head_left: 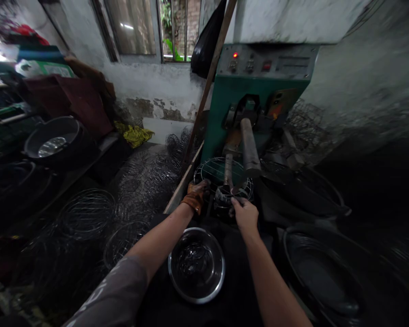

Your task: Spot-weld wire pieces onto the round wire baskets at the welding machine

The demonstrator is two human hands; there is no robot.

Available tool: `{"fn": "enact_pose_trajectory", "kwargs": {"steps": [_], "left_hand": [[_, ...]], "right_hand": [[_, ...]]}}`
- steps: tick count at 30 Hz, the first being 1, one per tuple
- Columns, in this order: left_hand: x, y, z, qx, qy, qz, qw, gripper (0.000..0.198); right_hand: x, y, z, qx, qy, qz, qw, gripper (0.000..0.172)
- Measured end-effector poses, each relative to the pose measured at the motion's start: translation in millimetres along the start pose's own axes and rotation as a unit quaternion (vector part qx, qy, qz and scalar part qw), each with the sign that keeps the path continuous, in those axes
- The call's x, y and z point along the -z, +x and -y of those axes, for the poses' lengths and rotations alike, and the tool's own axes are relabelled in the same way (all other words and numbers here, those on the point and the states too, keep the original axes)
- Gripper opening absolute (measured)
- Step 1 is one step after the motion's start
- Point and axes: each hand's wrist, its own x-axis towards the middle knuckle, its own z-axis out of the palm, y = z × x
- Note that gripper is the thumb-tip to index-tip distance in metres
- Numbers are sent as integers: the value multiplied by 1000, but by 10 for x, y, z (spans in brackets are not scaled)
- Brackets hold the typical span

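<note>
A round wire basket sits on the lower arm of a green welding machine. My left hand, in a worn brown glove, grips the basket's left rim. My bare right hand is closed in a pinch on the basket's wire rim at the front right, just under the machine's two metal bars. A steel bowl holding small dark wire pieces rests in my lap between my forearms.
Several finished wire baskets lie heaped on the floor to the left. Dark basins stand at the right, a black tub at the left. A wooden pole leans against the machine. A window is in the back wall.
</note>
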Motion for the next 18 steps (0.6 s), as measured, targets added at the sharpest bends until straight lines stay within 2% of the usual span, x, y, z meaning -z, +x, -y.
{"fn": "enact_pose_trajectory", "kwargs": {"steps": [3,8,12,15,18], "left_hand": [[13,32,-19,7,6,-7,1000,30],[80,48,-47,29,17,48,998,31],[66,119,38,18,13,11,1000,31],[32,171,88,15,12,20,1000,32],[29,167,48,23,9,31,999,38]], "right_hand": [[9,33,64,-5,-29,-1,1000,32],[18,48,89,9,-83,-9,996,27],[5,88,54,20,-119,2,993,31],[22,104,50,17,-136,8,991,31],[80,-31,38,78,-199,-20,977,34]]}}
